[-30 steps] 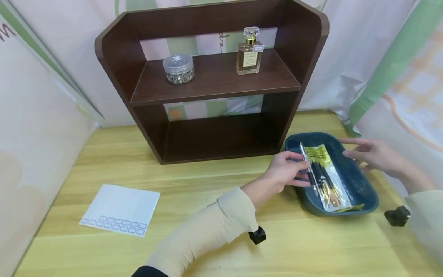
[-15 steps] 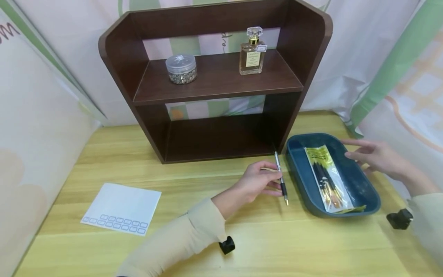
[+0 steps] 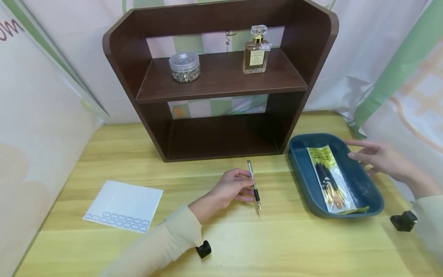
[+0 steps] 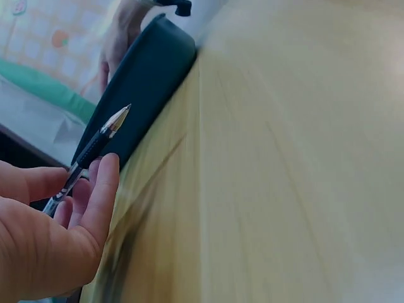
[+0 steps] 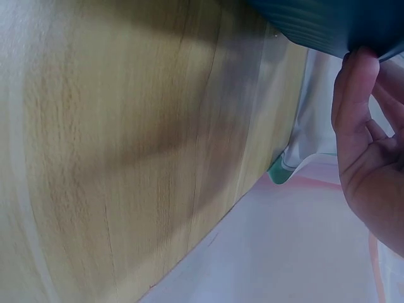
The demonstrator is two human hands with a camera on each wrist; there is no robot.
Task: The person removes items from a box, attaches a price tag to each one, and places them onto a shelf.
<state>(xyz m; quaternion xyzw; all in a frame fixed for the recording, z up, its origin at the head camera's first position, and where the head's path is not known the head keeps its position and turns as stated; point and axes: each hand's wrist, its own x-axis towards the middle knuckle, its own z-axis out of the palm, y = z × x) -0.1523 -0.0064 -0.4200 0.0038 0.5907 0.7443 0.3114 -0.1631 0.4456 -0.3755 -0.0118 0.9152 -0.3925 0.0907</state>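
My left hand (image 3: pixel 230 188) pinches a pen (image 3: pixel 255 188) between thumb and fingers, over the table left of the blue bin. In the left wrist view the pen (image 4: pixel 91 148) has a clear barrel, a black grip and a gold-coloured tip pointing away from the palm. My right hand (image 3: pixel 387 159) is at the right rim of the dark blue bin (image 3: pixel 368 188). In the right wrist view its fingertips touch the outer wall of the bin (image 5: pixel 328 28). Inside the bin lies a clear, yellow-topped packet of paintbrushes (image 3: pixel 330 181).
A dark brown two-tier shelf (image 3: pixel 221 92) stands at the back. Its upper board carries a lidded clear jar (image 3: pixel 185 68) of small metallic bits and a perfume bottle (image 3: pixel 255 55). A white label sheet (image 3: pixel 124 204) lies on the table at left. Curtains hang around the table.
My left hand has lifted the pen out of the bin and carried it left over the table. The right hand stays at the bin's rim. The view has shifted slightly.
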